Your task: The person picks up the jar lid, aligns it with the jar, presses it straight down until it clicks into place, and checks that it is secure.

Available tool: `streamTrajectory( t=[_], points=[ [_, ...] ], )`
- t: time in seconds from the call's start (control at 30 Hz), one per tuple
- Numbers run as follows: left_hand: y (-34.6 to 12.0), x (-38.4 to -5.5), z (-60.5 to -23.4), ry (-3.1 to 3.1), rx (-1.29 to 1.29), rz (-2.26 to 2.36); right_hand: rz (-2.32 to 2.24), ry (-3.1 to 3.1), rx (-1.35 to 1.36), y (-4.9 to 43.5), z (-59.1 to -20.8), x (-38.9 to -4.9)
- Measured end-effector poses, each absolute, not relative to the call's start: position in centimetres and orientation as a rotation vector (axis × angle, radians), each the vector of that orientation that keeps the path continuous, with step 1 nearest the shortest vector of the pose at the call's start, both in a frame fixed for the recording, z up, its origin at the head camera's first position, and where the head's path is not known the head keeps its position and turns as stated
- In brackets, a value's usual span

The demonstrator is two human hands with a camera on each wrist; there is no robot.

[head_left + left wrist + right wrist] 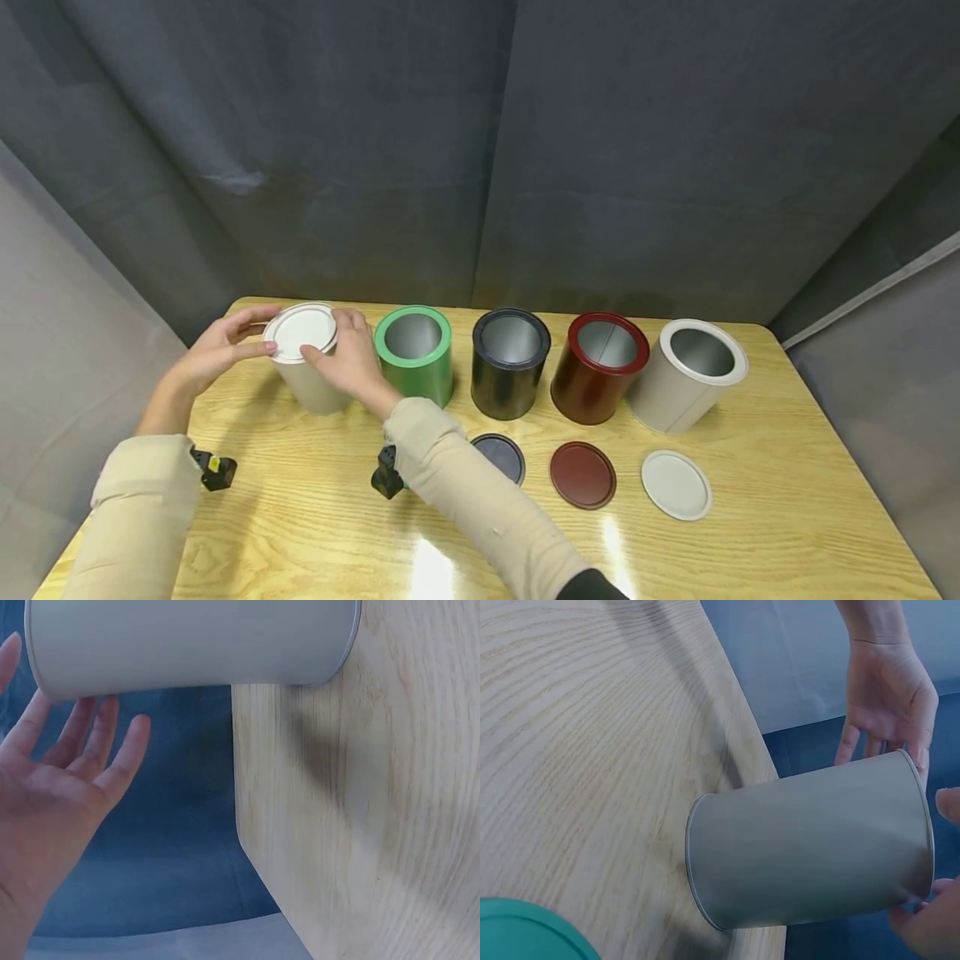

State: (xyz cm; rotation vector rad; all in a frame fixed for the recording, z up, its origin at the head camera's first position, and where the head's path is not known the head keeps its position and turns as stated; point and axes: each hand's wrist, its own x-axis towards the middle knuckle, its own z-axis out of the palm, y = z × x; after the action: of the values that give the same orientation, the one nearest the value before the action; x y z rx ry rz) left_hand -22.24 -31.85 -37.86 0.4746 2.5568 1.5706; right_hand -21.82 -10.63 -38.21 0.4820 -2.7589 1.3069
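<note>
White lid on its can, both hands at the rim

The white lid (pixel 303 331) lies over the mouth of the leftmost white can (pixel 315 390), which stands upright near the table's back left corner; whether it is fully seated I cannot tell. Lid and can look like thin sheet metal: probably light, stiff and rather slippery, with walls more likely to dent than break. The lid's raised rim seems the best hold for turning or lifting, while even pressure around its edge would suit it better than a push at the centre. The can itself is better steadied round its smooth side.

The left hand (pixel 213 350) has its thumb at the lid's edge and its fingers loosely extended beside the can's upper wall, not clenched. The right hand (pixel 352 358) lays its thumb on the lid, fingers down the opposite side; they are partly hidden, so I cannot tell whether they truly grip.

To the right stand a green can (pixel 422 379), a black can (pixel 507 383), a dark red can (pixel 585 392) and an off-white can (pixel 671 392), all uncovered. In front lie a dark lid (pixel 498 458), partly behind the right sleeve (pixel 480 500), a dark red lid (pixel 582 476) and a loose white lid (pixel 677 485), flat on the wooden table (pixel 780 450).
</note>
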Motion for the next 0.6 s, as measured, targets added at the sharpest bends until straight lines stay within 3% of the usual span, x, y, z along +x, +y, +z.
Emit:
streamTrajectory(
  t=[0.6],
  points=[
    [-31.2,-22.6,-37.6,2.704,0.448,1.360,1.371,-2.701,0.438,-10.8,-39.6,-21.7]
  ],
)
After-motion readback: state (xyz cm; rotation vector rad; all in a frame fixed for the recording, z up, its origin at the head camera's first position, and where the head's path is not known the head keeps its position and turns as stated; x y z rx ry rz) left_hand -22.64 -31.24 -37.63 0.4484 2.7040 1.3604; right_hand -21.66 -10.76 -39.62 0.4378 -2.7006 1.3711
